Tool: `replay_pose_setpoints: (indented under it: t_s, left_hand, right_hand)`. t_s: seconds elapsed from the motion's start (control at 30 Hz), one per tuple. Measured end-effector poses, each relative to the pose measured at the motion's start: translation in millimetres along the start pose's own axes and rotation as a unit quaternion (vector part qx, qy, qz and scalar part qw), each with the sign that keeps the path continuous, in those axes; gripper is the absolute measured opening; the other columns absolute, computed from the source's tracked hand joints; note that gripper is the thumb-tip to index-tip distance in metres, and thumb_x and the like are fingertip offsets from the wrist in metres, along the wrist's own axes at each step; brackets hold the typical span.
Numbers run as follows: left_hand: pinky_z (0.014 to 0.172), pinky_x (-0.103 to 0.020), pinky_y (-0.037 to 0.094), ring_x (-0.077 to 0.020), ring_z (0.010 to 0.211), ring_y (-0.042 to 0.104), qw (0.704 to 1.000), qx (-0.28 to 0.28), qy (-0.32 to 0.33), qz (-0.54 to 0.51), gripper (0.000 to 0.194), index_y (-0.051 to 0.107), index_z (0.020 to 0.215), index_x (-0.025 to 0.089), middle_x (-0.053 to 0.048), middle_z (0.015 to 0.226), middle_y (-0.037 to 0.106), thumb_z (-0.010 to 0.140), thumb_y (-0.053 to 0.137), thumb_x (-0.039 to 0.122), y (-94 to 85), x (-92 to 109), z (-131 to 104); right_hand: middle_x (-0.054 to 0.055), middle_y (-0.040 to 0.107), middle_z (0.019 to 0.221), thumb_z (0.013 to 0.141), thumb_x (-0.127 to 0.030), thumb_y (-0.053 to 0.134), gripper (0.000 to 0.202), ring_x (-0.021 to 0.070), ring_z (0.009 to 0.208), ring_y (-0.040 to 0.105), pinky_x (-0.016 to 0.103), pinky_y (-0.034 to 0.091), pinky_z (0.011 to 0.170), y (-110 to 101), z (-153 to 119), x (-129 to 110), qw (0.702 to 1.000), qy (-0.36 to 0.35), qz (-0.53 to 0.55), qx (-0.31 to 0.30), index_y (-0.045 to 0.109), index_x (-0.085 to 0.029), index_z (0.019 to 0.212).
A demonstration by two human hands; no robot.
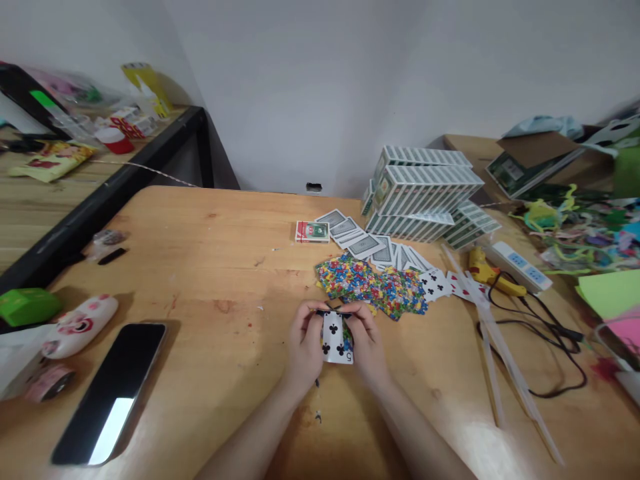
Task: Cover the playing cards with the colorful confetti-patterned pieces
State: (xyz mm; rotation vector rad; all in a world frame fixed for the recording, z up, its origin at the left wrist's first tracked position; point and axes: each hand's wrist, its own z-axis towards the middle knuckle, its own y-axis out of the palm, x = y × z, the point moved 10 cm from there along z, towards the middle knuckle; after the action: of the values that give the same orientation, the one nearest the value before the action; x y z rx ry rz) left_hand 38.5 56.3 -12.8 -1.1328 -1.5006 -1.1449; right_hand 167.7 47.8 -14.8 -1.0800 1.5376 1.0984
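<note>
Low in the middle of the head view, a five of clubs [333, 339] is held between both hands, face up, with a colourful patterned piece partly visible at its right edge. My left hand [307, 339] pinches its upper left side, and my right hand [367, 340] pinches the upper right side. Small dark pieces show between the fingertips, too small to name. Just beyond the hands lie colourful patterned cards [370, 283], spread in an overlapping row. Behind them are grey-backed cards [364, 245] and a card box [313, 232].
Stacked card boxes [427, 190] stand at the back right. On the right lie a yellow glue gun [493, 273], clear sticks [515, 370], black cable and a power strip [520, 267]. A phone [113, 390] and a green object [29, 307] are on the left.
</note>
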Motion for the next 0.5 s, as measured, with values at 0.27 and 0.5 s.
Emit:
replay_pose_setpoints:
  t_s: [0.27,0.5]
  left_hand:
    - [0.048,-0.017,0.036,-0.0086,0.054,0.046,0.999,0.008,0.033,0.02,0.01,0.053,0.071,0.018,0.004,0.064,0.052,0.075,0.044,0.017,-4.5,6,1]
    - [0.05,-0.018,0.036,-0.0087,0.054,0.045,0.988,-0.077,0.109,0.082,0.015,0.055,0.075,0.018,0.003,0.064,0.052,0.077,0.04,0.015,1.8,19,0]
  right_hand:
    - [-0.006,0.047,0.059,0.068,-0.023,0.053,0.004,0.0103,0.052,0.041,0.021,0.032,0.048,3,1,16,0.993,0.068,0.097,-0.024,0.057,-0.022,0.068]
    - [-0.003,0.051,0.063,0.07,-0.035,0.056,0.016,0.0093,0.05,0.045,0.02,0.033,0.045,13,3,14,0.977,0.114,0.165,-0.077,0.057,-0.02,0.072]
